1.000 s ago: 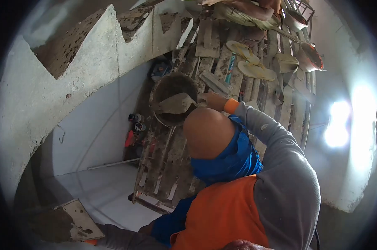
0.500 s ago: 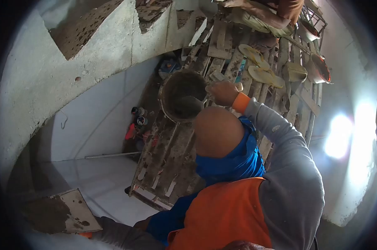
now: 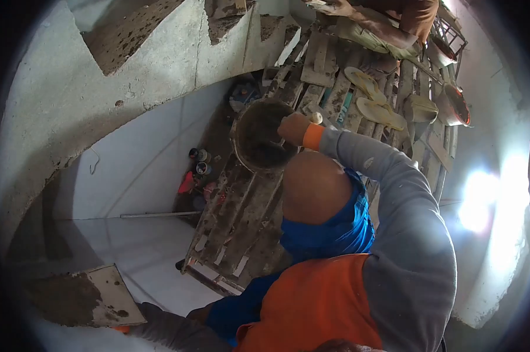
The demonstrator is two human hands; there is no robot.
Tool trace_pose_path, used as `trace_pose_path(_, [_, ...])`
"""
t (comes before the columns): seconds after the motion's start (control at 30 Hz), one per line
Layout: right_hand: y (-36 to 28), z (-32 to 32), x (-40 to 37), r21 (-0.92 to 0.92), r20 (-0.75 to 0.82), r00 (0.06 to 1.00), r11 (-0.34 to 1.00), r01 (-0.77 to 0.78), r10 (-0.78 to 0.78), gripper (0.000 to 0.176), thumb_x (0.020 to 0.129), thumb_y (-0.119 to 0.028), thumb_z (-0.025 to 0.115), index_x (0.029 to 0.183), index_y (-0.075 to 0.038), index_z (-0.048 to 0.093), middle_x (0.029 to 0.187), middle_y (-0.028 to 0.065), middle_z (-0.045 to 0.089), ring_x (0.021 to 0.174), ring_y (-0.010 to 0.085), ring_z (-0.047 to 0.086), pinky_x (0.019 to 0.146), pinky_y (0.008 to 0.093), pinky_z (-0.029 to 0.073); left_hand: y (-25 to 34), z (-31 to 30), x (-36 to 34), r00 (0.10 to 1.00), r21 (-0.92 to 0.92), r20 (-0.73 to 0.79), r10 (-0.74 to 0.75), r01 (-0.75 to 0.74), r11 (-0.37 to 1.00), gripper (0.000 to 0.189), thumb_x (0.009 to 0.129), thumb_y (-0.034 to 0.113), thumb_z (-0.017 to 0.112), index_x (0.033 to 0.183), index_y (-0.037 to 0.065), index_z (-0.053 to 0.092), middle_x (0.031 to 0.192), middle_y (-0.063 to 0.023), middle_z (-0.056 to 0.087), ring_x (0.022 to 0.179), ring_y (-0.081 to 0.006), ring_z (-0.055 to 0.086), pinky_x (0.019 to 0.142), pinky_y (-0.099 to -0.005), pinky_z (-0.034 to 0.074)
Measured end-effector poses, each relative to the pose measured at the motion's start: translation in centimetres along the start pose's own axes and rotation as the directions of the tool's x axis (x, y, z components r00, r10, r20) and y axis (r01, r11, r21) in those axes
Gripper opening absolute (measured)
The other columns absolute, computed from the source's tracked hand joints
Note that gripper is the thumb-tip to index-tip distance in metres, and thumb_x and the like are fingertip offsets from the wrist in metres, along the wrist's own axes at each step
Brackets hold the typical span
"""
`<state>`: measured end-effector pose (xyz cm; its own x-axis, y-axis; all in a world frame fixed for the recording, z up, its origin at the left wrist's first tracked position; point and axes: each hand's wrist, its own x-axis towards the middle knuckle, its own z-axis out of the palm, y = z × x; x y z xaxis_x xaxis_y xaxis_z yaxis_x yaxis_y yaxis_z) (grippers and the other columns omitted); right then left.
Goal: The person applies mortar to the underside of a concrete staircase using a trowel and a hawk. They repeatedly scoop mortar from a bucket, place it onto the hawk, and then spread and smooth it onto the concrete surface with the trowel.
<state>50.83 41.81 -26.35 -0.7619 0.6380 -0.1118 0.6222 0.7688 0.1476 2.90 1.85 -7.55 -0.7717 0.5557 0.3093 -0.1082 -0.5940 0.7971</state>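
Note:
My right hand is closed around the handle of a trowel, at the near right rim of a round bucket. The trowel's blade reaches down into the bucket and is mostly in shadow. Grey-brown mortar coats the bucket's inside. At the lower left, a square mortar board carries a spread of wet mortar. My left arm reaches under this board and holds it up; only an orange cuff shows there, and the fingers are hidden.
I am above a slatted wooden platform. Yellow sandals, a cut container and a mortar-stained bucket stand on it. Another person sits at the top. A concrete stair edge curves along the upper left.
My right hand has moved left and slightly down, over the bucket's rim, taking the trowel deeper into it. The view has shifted slightly. The mortar board stays at the lower left.

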Motion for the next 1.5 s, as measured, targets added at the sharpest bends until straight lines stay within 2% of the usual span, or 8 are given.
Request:
trace_pose_path(0.23, [1.0, -2.1, -0.9, 0.056, -0.064, 0.982, 0.983, -0.174, 0.177, 0.010, 0.072, -0.016, 0.059, 0.073, -0.009, 0.066, 0.076, 0.0101, 0.063, 0.075, 0.0234, 0.064, 0.059, 0.0359, 0.050, 0.1, -0.3, -0.1, 1.000, -0.009, 0.002, 0.003, -0.003, 1.000, 0.050, 0.091, 0.035, 0.045, 0.133, 0.008, 0.035, 0.130, -0.0105, 0.044, 0.116, -0.0276, 0.046, 0.098, -0.0431, 0.039])
trace_pose_path(0.53, [-1.4, -0.5, 2.3, -0.198, -0.088, 0.975, 0.963, 0.184, -0.205, 0.010, 0.070, -0.017, 0.060, 0.072, -0.009, 0.066, 0.074, 0.0075, 0.061, 0.072, 0.0213, 0.063, 0.061, 0.0336, 0.048, 0.2, -0.6, -0.4, 1.000, -0.024, 0.010, 0.012, -0.012, 1.000, 0.050, 0.091, 0.034, 0.045, 0.133, 0.008, 0.035, 0.130, -0.0104, 0.044, 0.116, -0.0274, 0.046, 0.098, -0.0430, 0.039])
trace_pose_path(0.63, [0.4, -1.1, 1.4, -0.113, -0.184, 0.975, 0.988, 0.107, -0.127, 0.008, 0.069, -0.017, 0.063, 0.071, -0.012, 0.069, 0.073, 0.0080, 0.066, 0.073, 0.0220, 0.065, 0.056, 0.0345, 0.049, 0.2, -0.5, -0.3, 1.000, -0.032, 0.013, 0.009, -0.008, 0.999, 0.050, 0.091, 0.034, 0.045, 0.133, 0.008, 0.035, 0.130, -0.0103, 0.044, 0.116, -0.0274, 0.046, 0.098, -0.0430, 0.039])
trace_pose_path(0.83, [0.7, -4.1, -0.1, 0.074, 0.415, 0.901, 0.983, -0.170, 0.125, 0.014, 0.069, -0.012, 0.064, 0.081, -0.008, 0.069, 0.084, 0.0141, 0.067, 0.082, 0.0289, 0.065, 0.068, 0.0379, 0.052, -0.5, 0.6, 0.4, 0.998, -0.062, 0.058, -0.001, 0.005, 0.998, 0.050, 0.091, 0.034, 0.046, 0.133, 0.008, 0.035, 0.130, -0.0102, 0.044, 0.116, -0.0273, 0.046, 0.098, -0.0429, 0.039])
trace_pose_path(1.03, [0.0, -4.1, -0.5, 0.168, 0.304, 0.950, 0.978, -0.125, 0.069, 0.009, 0.070, -0.010, 0.062, 0.075, -0.003, 0.062, 0.082, 0.0168, 0.064, 0.082, 0.0297, 0.064, 0.066, 0.0384, 0.050, -1.5, 1.8, 0.8, 0.992, -0.107, 0.123, -0.016, 0.029, 0.994, 0.050, 0.091, 0.033, 0.046, 0.133, 0.008, 0.035, 0.130, -0.0101, 0.044, 0.116, -0.0272, 0.046, 0.098, -0.0429, 0.039])
trace_pose_path(1.13, [-0.3, -3.0, -0.1, -0.016, -0.084, 0.988, 0.991, -0.129, 0.128, 0.012, 0.069, -0.016, 0.062, 0.074, -0.005, 0.063, 0.076, 0.0144, 0.065, 0.075, 0.0263, 0.065, 0.059, 0.0366, 0.049, -2.3, 2.9, 1.7, 0.986, -0.143, 0.165, -0.025, 0.050, 0.989, 0.050, 0.091, 0.033, 0.046, 0.133, 0.008, 0.035, 0.130, -0.0101, 0.044, 0.116, -0.0272, 0.046, 0.098, -0.0428, 0.039])
trace_pose_path(1.33, [-1.3, -4.9, 0.0, -0.058, 0.018, 0.997, 0.995, -0.076, 0.077, 0.009, 0.070, -0.019, 0.061, 0.072, -0.011, 0.064, 0.063, 0.0082, 0.063, 0.064, 0.0244, 0.064, 0.052, 0.0378, 0.047, -4.5, 6.0, 3.8, 0.961, -0.224, 0.271, -0.051, 0.115, 0.968, 0.050, 0.091, 0.033, 0.046, 0.133, 0.008, 0.035, 0.130, -0.0100, 0.044, 0.117, -0.0271, 0.046, 0.098, -0.0428, 0.039])
trace_pose_path(1.5, [0.1, -4.0, -1.0, -0.088, 0.152, 0.986, 0.992, 0.088, -0.074, 0.021, 0.079, -0.024, 0.054, 0.085, -0.011, 0.068, 0.085, 0.0107, 0.066, 0.081, 0.0273, 0.064, 0.069, 0.0387, 0.049, -5.8, 8.8, 3.5, 0.939, -0.376, 0.344, -0.020, 0.157, 0.913, 0.050, 0.091, 0.033, 0.047, 0.133, 0.008, 0.035, 0.131, -0.0099, 0.044, 0.117, -0.0271, 0.046, 0.098, -0.0427, 0.039])
